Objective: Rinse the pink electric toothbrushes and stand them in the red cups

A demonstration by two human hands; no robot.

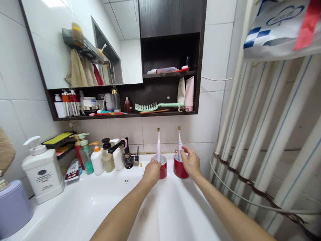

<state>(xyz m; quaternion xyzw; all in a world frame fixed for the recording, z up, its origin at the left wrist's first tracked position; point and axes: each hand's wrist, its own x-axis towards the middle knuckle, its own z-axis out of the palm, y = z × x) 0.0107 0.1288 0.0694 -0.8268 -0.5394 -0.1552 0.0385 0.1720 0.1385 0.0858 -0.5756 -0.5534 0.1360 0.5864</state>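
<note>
Two red cups stand side by side on the back ledge of the white sink. In the left cup (163, 168) a pale pink electric toothbrush (158, 150) stands upright, head up. My left hand (152, 171) is closed at this cup's left rim, its fingers partly hidden. A second electric toothbrush (180, 144), white and tilted slightly left, stands in the right cup (178, 169). Beside its handle is my right hand (192, 162), fingers curved and apart, fingertips at the handle's right edge. Whether they touch it is hard to tell.
A black faucet (128, 157) and several pump bottles (108, 155) line the sink's back left. Above hangs a dark mirror cabinet (170, 53), with a green hairbrush (147, 107) on its bottom shelf. White radiator pipes (265, 124) and a loose cable run along the right.
</note>
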